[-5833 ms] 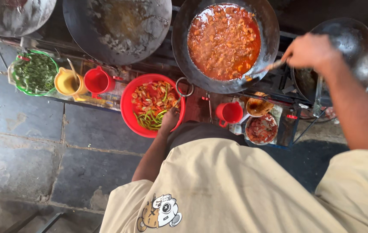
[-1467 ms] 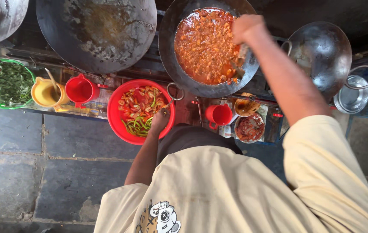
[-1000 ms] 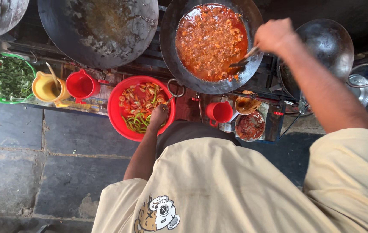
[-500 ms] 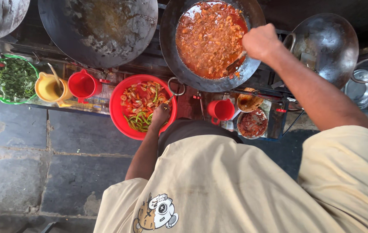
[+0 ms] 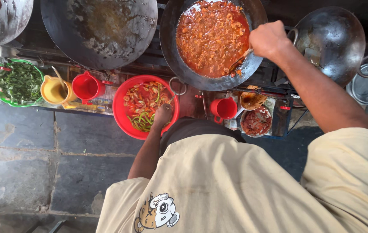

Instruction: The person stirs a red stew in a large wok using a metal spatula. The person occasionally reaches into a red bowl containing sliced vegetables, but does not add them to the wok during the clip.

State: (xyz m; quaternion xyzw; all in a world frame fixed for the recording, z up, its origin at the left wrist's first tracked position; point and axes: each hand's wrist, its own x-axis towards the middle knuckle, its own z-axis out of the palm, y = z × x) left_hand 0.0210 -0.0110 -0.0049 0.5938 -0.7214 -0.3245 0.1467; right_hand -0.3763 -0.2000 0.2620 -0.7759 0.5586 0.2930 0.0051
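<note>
- Red bowl [image 5: 125,118] of cut tomato and green chilli sits on the bench, left hand [image 5: 162,117] resting inside its right rim, its grip hidden.
- Wok [image 5: 171,47] of red curry: right hand [image 5: 269,39] over its right edge, fist closed on a ladle [image 5: 238,63] dipped in.

— What is carried by the counter [image 5: 106,105]?

— A green basket of chopped greens [image 5: 18,83], a yellow jug [image 5: 54,90], a red jug [image 5: 87,86] and a red bowl of sliced tomato and green chilli [image 5: 145,105] are set along it. Further right, a red cup [image 5: 225,108] and two small dishes [image 5: 255,112] are placed.

— And underneath?

— A grey stone-slab floor [image 5: 41,164] is seen below.
</note>
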